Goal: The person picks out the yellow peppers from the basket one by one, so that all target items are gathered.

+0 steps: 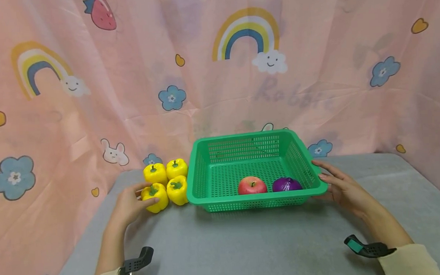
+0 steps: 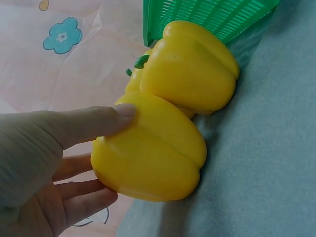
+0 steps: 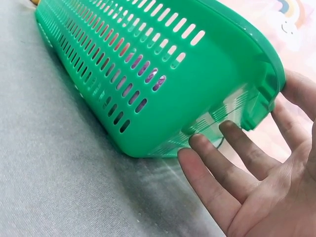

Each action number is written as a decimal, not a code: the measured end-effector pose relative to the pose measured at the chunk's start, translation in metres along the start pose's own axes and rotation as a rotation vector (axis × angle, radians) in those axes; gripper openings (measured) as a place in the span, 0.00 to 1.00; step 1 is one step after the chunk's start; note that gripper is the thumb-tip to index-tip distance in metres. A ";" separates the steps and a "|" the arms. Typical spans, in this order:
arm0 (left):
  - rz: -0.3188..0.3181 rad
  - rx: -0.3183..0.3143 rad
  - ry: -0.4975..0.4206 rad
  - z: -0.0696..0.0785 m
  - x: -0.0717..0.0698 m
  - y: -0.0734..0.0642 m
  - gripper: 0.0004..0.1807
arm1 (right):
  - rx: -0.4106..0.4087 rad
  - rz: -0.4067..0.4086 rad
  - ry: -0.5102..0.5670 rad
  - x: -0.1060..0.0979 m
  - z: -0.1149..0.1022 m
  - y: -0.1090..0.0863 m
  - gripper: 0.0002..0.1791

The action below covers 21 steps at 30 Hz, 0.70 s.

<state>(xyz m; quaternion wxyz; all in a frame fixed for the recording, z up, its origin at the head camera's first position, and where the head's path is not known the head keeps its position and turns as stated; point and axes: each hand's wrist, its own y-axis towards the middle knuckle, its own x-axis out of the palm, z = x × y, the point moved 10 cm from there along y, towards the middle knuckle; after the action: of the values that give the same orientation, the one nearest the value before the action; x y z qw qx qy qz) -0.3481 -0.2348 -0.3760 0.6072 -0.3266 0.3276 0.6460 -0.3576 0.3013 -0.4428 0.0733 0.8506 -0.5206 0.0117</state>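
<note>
Several yellow bell peppers [image 1: 177, 190] stand grouped left of a green plastic basket [image 1: 256, 197]. My left hand [image 1: 131, 203] holds the nearest left bell pepper [image 2: 150, 150], thumb across one side and fingers around the other. Behind it, another bell pepper [image 2: 190, 74] leans close in the left wrist view. At the basket's right end is my right hand [image 1: 344, 191], its fingers spread along the outer wall and up by the rim. Inside the basket, near its front wall, lie a red apple [image 1: 251, 185] and a purple onion [image 1: 286, 184].
Everything stands on a grey tabletop [image 1: 248, 248]. A pink curtain [image 1: 218, 112] printed with rainbows and flowers hangs right behind it and along the left side. Each wrist wears a black strap [image 1: 137, 263].
</note>
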 end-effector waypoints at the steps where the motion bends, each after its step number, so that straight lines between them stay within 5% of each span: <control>1: 0.001 -0.001 0.000 0.000 0.000 0.000 0.36 | 0.003 0.003 -0.002 0.000 0.000 0.000 0.27; 14: -0.019 -0.015 0.010 -0.002 -0.001 0.000 0.37 | -0.003 -0.020 0.022 0.000 -0.001 -0.001 0.27; 21: -0.012 -0.003 0.005 0.001 -0.006 -0.003 0.35 | 0.048 0.035 -0.050 -0.003 0.001 -0.002 0.29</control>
<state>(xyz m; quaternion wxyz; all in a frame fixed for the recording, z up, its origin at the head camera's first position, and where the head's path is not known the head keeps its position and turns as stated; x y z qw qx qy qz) -0.3446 -0.2368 -0.3708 0.6098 -0.3313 0.3263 0.6418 -0.3572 0.3049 -0.4447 0.0397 0.8430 -0.5365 0.0039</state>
